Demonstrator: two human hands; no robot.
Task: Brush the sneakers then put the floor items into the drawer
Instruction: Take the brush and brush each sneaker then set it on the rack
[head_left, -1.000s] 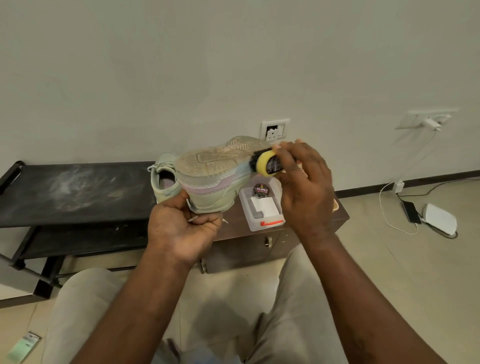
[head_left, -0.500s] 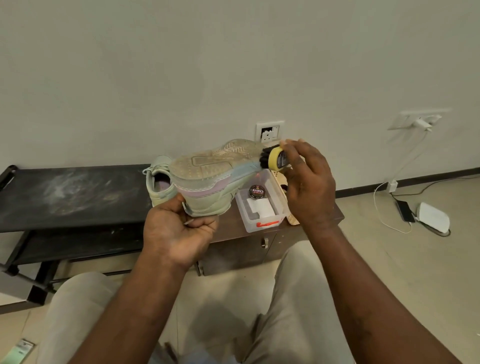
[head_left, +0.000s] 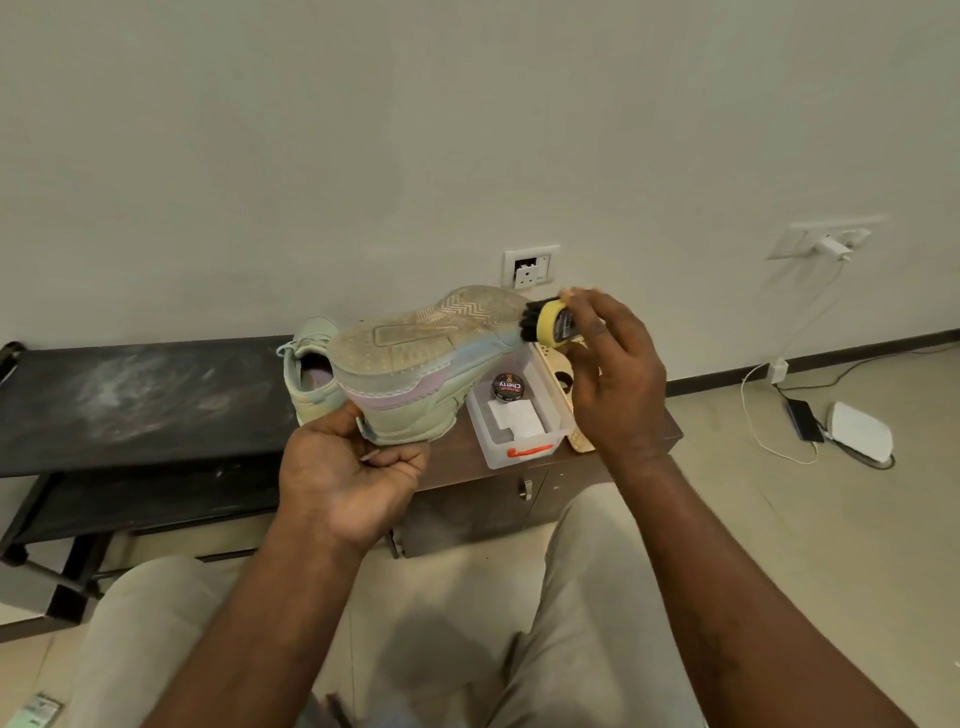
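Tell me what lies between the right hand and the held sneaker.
Head view: only the yellow brush, pinched by the right hand, its black bristles at the toe of the sneaker that the left hand grips.

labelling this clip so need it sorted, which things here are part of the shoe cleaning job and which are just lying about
In the job: sneaker gripped by the left hand, brush held in the right hand, second sneaker, brown cabinet.
Lying about: black rack, wall socket, wall charger.
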